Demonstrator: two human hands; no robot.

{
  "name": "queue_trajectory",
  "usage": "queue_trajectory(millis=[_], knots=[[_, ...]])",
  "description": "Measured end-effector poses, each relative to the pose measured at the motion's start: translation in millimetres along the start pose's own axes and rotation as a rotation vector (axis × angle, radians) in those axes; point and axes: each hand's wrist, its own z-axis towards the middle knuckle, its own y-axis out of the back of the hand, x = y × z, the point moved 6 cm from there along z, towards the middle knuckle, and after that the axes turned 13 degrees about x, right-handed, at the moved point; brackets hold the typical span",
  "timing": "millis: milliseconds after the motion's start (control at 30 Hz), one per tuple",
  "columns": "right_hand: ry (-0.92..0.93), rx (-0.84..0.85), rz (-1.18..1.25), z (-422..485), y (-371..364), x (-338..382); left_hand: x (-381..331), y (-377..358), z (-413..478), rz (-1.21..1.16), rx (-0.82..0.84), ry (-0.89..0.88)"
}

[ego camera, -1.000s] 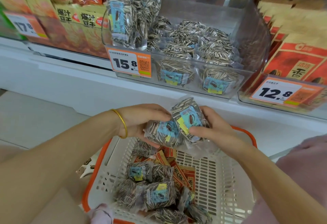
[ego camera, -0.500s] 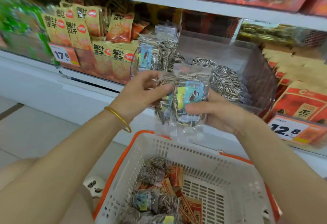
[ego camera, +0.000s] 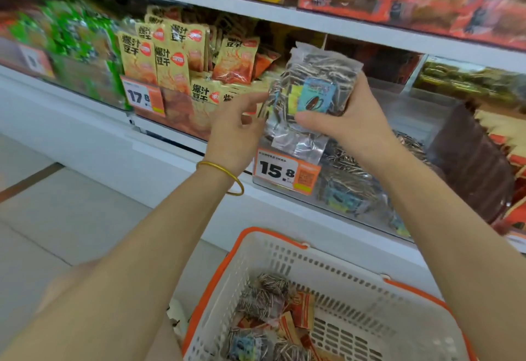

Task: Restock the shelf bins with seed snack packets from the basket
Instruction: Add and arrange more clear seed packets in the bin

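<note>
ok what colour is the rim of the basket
The basket rim is orange, above white slotted walls; the head view shows it best.
</note>
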Motion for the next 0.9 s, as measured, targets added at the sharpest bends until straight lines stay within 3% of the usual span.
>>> queue_trajectory(millis=[234,400,567,901], knots=[[-0.098,0.065,-0.250,5,-6,5,7,-4,-1,0.032,-0.024,0.048],[-0.142,0.078,-0.257,4,-8,0,10,-3,1,0.029,-0.037,0.039],[-0.071,0.034,-0.261,6,-3,9,-3,-5,0,0.014,0.013,-0.043],[-0.145,0.213,-0.274,12,-10,18,12,-4,4,0.123,-0.053,-0.016]])
